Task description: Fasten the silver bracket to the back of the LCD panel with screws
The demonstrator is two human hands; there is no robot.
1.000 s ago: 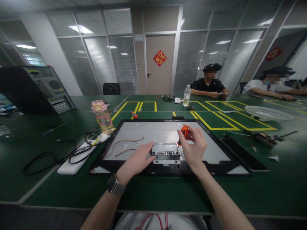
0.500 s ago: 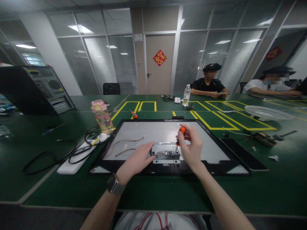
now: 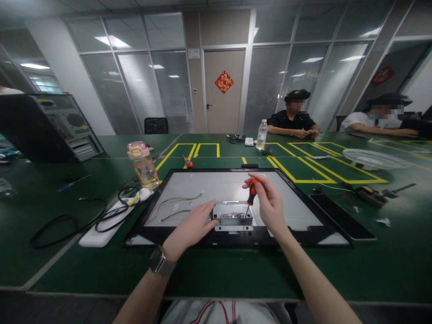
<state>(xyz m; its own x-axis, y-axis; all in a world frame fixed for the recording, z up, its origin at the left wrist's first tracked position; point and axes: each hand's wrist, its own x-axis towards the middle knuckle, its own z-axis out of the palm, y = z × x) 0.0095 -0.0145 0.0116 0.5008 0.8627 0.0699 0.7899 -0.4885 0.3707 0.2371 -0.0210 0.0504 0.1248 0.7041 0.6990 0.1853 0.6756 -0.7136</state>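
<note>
A flat monitor panel [image 3: 303,204] in a black frame lies face down on the green table in front of me. A small metal bracket [image 3: 232,216] sits at its near middle. My left hand [image 3: 191,227] lies on the panel with its fingers stretched out against the bracket's left end. My right hand [image 3: 268,202] is closed round an orange-and-black screwdriver [image 3: 251,191], held upright with its tip on the bracket's right end. Thin coloured wires [image 3: 178,204] run across the panel left of the bracket.
A pink-lidded bottle [image 3: 143,164], a black cable [image 3: 77,220] and a white strip [image 3: 101,227] lie to the left, with a computer case [image 3: 50,128] behind. Another red screwdriver [image 3: 187,162], a water bottle [image 3: 262,134] and a white fan grille [image 3: 371,158] lie farther back. Two people sit at the far right.
My right hand has shifted slightly left and turned on the screwdriver, so more of its handle shows. My left hand has stayed against the bracket.
</note>
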